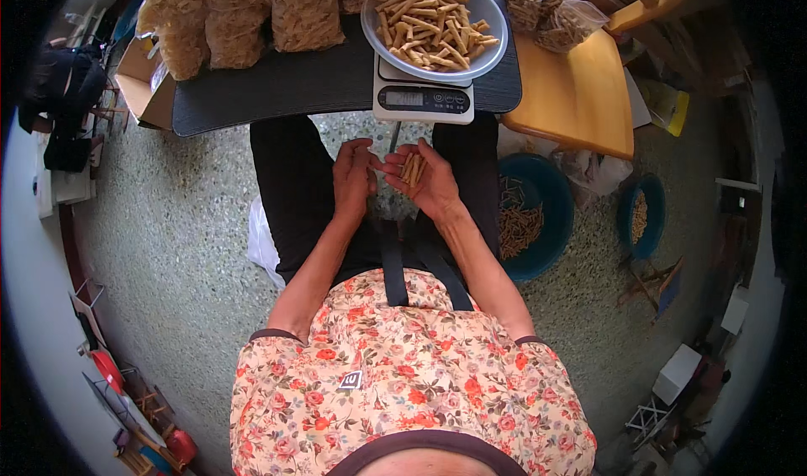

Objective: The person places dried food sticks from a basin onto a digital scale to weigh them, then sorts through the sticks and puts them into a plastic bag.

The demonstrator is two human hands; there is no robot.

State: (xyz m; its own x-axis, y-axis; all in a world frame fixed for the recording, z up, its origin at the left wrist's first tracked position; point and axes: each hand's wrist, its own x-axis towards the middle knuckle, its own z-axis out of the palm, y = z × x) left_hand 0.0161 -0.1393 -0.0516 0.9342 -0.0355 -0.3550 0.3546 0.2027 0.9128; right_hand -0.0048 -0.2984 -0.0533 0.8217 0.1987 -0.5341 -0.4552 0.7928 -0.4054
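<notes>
My right hand [435,183] lies palm up over my lap, fingers curled under several short tan dried sticks [413,169]. Close beside it is my left hand [354,176], fingers bent, with nothing visible in it; its fingertips are near or at the right fingers. In front of me, a clear plastic bowl [495,53] full of similar sticks [435,28] rests on a white digital kitchen scale [423,115]. The scale stands at the near edge of a black table [271,91].
Filled plastic bags [306,15] line the table's far side. A wooden chair [570,91] at the right holds bags of sticks [570,25]. Below it, a large teal tub [555,224] holds more sticks; a smaller tub [656,217] stands farther right. A white plastic bag [261,239] lies by my left leg.
</notes>
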